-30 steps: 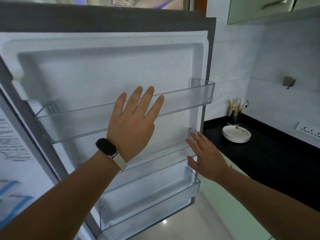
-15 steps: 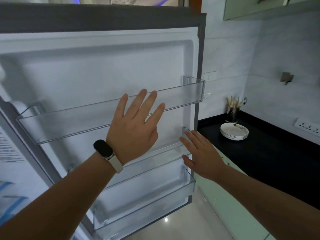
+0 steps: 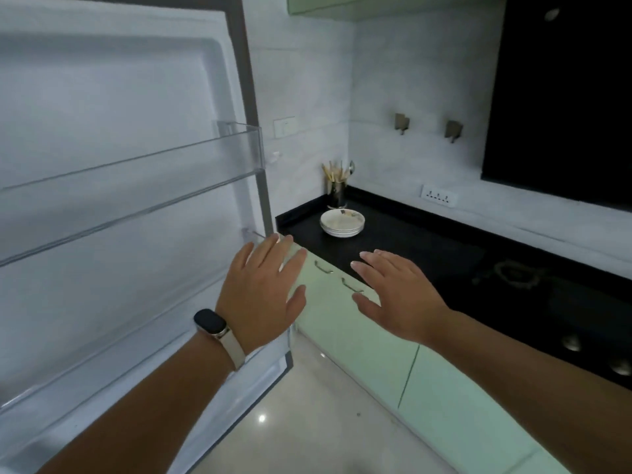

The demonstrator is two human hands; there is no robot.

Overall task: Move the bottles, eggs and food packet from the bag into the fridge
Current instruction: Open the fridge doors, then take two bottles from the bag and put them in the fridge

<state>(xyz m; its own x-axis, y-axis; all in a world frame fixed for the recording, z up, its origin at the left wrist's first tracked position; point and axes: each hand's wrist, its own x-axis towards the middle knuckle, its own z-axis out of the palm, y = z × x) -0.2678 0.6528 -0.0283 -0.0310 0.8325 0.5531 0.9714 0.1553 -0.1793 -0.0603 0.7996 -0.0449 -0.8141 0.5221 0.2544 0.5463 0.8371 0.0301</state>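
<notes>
The open fridge door (image 3: 113,107) fills the left of the view, its inner side facing me. Its clear door shelves (image 3: 143,186) hold nothing. My left hand (image 3: 261,292), with a dark wristband, is held flat with straight fingers at the door's right edge. My right hand (image 3: 393,295) hovers palm down with straight fingers in front of the green drawers, holding nothing. No bag, bottles, eggs or food packet are in view.
A black counter (image 3: 427,248) runs along the right with a stack of white plates (image 3: 342,223) and a cutlery holder (image 3: 337,186) at its far end. Pale green drawers (image 3: 342,319) sit below. A hob (image 3: 513,275) lies further right. Glossy floor below.
The view has swung right, so the door now sits further left. Both hands have moved right, off the door shelves; the left is at the door's edge, the right before the drawers.
</notes>
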